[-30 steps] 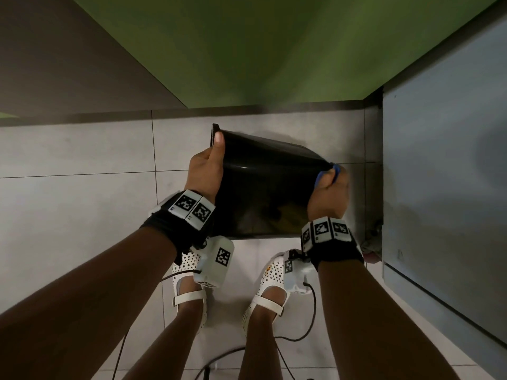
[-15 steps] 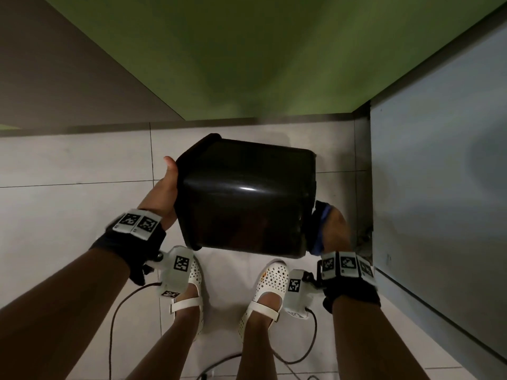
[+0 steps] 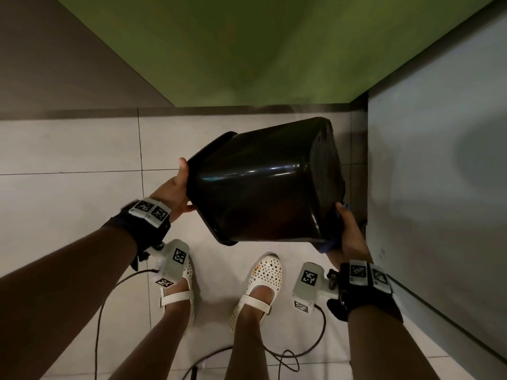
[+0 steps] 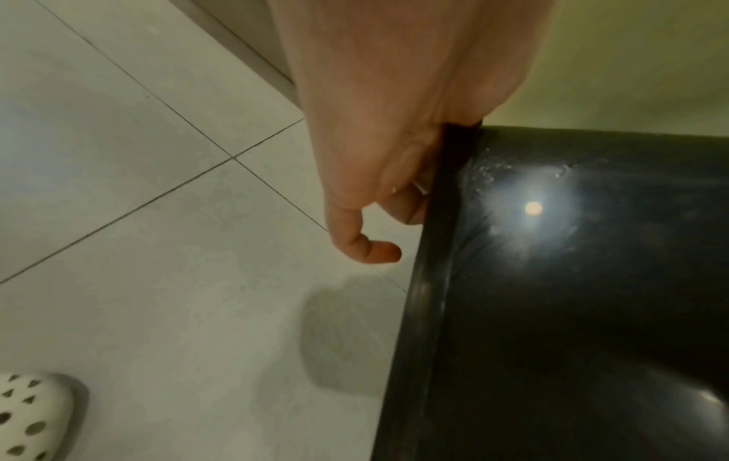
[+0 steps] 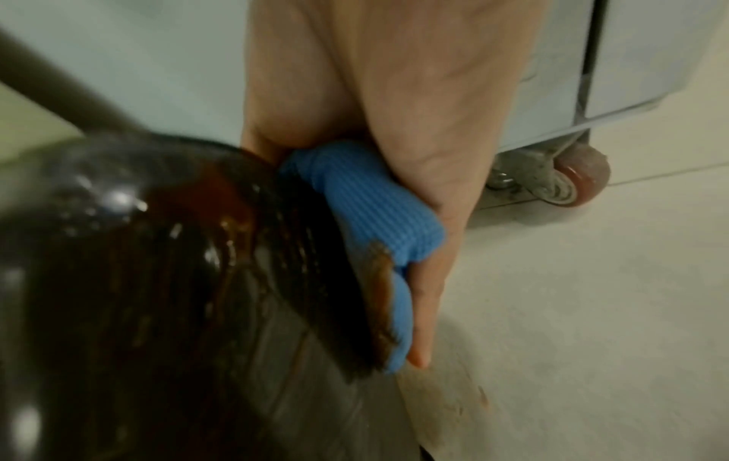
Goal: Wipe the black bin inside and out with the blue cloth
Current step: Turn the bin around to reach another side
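Note:
I hold the glossy black bin (image 3: 263, 187) in the air on its side, rim to the left and base to the right. My left hand (image 3: 178, 187) grips the rim (image 4: 434, 249), thumb outside and fingers hooked over the edge; the little finger curls free. My right hand (image 3: 347, 229) holds the bunched blue cloth (image 3: 327, 246) against the bin's lower right corner by the base. In the right wrist view the blue cloth (image 5: 370, 199) sits between my right hand (image 5: 426, 109) and the blurred black bin (image 5: 157, 280). The bin's inside is hidden.
A pale cabinet (image 3: 439, 187) on caster wheels (image 5: 568, 184) stands close on the right. A green wall (image 3: 247, 50) rises ahead. Below are the tiled floor (image 3: 68, 187), my feet in white perforated shoes (image 3: 263, 278) and loose cables (image 3: 288, 355).
The bin has turned, its base swinging up and to the right. Both hands have come lower, and the right hand with the cloth has slid down to the base corner.

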The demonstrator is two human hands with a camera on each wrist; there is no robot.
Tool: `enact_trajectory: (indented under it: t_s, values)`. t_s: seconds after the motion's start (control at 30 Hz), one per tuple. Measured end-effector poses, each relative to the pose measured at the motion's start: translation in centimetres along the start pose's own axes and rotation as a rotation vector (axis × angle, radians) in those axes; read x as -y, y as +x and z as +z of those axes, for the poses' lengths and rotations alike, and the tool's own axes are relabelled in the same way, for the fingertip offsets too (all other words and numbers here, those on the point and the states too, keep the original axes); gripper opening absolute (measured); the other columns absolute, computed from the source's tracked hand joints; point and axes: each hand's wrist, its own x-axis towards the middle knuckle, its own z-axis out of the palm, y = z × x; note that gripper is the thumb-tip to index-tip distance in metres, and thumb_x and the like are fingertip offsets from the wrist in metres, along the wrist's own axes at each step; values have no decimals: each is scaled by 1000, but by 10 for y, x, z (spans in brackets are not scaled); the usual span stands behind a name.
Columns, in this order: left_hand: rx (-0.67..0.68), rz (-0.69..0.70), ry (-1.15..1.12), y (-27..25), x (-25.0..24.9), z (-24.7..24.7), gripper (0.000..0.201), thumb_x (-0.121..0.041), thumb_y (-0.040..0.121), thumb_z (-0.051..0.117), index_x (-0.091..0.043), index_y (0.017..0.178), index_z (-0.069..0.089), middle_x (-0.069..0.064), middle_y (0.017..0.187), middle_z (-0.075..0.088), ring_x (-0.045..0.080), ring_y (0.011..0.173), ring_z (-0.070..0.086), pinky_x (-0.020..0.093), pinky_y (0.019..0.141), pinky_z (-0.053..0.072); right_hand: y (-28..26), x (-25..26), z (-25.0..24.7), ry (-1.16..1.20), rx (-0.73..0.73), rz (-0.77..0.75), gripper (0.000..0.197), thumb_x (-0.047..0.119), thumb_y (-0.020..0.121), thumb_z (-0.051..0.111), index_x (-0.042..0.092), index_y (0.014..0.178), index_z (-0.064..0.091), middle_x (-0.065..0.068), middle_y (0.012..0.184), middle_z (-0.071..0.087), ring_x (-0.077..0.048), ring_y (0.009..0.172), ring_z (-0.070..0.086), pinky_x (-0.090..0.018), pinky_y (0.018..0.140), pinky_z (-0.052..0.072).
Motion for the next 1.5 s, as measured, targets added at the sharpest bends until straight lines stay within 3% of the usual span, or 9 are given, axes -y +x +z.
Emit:
enact_trajectory:
  t_s: [0.2, 0.33, 0.63, 0.8, 1.0, 1.1, 1.23, 1.4, 1.5]
  values:
    - [31, -71, -69, 14, 10, -2, 68, -68, 86, 9, -32, 134, 41, 4, 131, 57, 26, 126, 46, 49, 101, 40, 5, 3, -1, -92, 43, -201, 61, 29, 84, 59, 21, 140, 36, -6, 133, 53, -25, 107, 58, -30, 70, 59]
    - [19, -145, -154, 14, 24, 7, 52, -52, 96, 19, -30, 143, 24, 8, 147, 40, 30, 130, 44, 63, 97, 40, 4, 11, 9, -176, 38, -271, 65, 28, 71, 60, 25, 132, 36, 2, 105, 57, -16, 91, 55, -14, 48, 51]
    - [41, -205, -458, 30, 38, 22, 51, -15, 98, 37, -37, 143, 24, 18, 144, 40, 48, 120, 48, 66, 86, 46, 5, 26, 27, -462, -7, -432, 66, 16, 86, 60, 16, 143, 26, -11, 135, 45, -23, 117, 48, -32, 91, 41]
    - [171, -312, -487, 31, 35, 43, 61, -59, 90, 35, -20, 135, 40, 12, 129, 49, 44, 128, 43, 58, 103, 39, 6, 24, 22, -498, 61, -493, 59, 8, 87, 60, 25, 137, 33, 4, 122, 48, -10, 105, 52, -16, 73, 45]
    - [225, -300, -566, 31, 39, 55, 42, -48, 94, 38, -19, 121, 53, 9, 103, 70, 32, 97, 58, 43, 82, 50, 4, 21, 28, -605, 31, -536, 57, 6, 85, 62, 15, 136, 39, -6, 128, 53, -13, 106, 55, -18, 83, 49]
    - [157, -219, -468, 24, 35, 64, 52, -45, 95, 35, -16, 138, 41, 11, 140, 50, 33, 113, 53, 41, 79, 47, 0, 15, 30, -694, 15, -572, 57, 3, 86, 61, 10, 138, 38, -12, 136, 50, -24, 120, 51, -41, 106, 41]
    - [217, -225, -394, 16, 33, 62, 50, -41, 97, 34, -16, 139, 39, 12, 146, 41, 35, 121, 53, 35, 61, 55, -4, 12, 35, -734, 14, -603, 55, 3, 86, 60, 9, 137, 40, -8, 131, 52, -16, 113, 51, -35, 104, 40]
    - [170, -258, -274, 8, 28, 26, 59, -57, 89, 41, -32, 142, 33, 13, 150, 34, 38, 124, 48, 62, 94, 43, -17, 14, 44, -821, -93, -644, 50, 16, 87, 63, 14, 133, 44, -9, 121, 58, -25, 107, 57, -42, 102, 44]
    - [131, -118, -175, -8, 18, 8, 61, -66, 87, 32, -41, 142, 29, 3, 154, 28, 32, 138, 33, 65, 105, 30, -39, 19, 57, -807, -188, -825, 55, 21, 87, 62, 21, 138, 39, -2, 130, 53, -10, 111, 52, -23, 100, 39]
